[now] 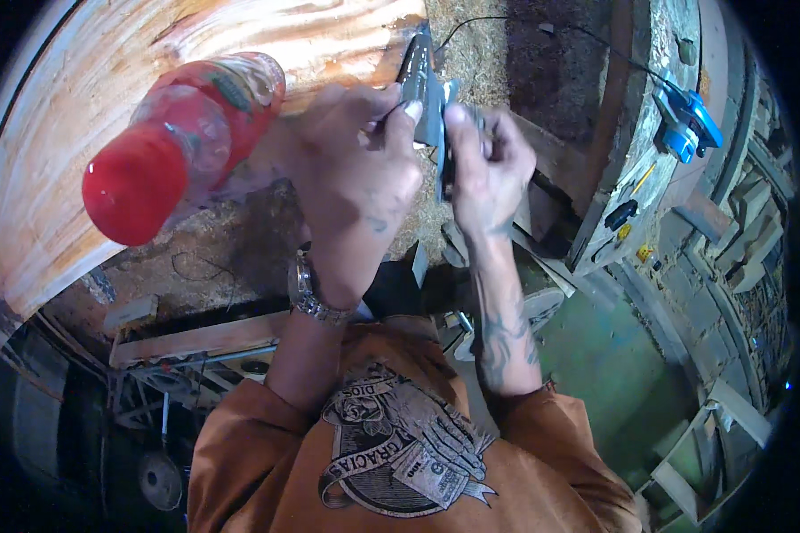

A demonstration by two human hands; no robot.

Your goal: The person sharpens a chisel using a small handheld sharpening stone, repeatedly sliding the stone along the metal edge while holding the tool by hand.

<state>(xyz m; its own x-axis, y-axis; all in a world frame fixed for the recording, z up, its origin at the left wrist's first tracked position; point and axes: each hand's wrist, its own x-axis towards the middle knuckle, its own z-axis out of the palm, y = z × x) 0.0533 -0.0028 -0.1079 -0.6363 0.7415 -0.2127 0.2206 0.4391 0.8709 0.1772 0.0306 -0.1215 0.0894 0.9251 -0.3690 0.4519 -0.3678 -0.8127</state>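
My left hand (356, 164), with a metal watch (304, 289) on its wrist, pinches a dark, pointed, wedge-shaped piece (415, 75) between thumb and fingers. Its surface looks shiny and flecked, and its tip points away from me. Pressed against or just beside its right side is a thin blue-grey flat strip (441, 147), gripped by my right hand (487, 169) with the thumb along its face. I cannot make out the exact kind of either piece. Left of my left hand a red bottle (209, 111) with a red cap lies or leans toward me.
A pale, streaked wooden slab (329, 31) spans the far left. Sawdust (471, 53) covers the bench surface. On the right ledge sit a blue power tool (689, 124) with a black cord and small items. Wood offcuts (747, 226) are piled at far right, above a green floor (604, 373).
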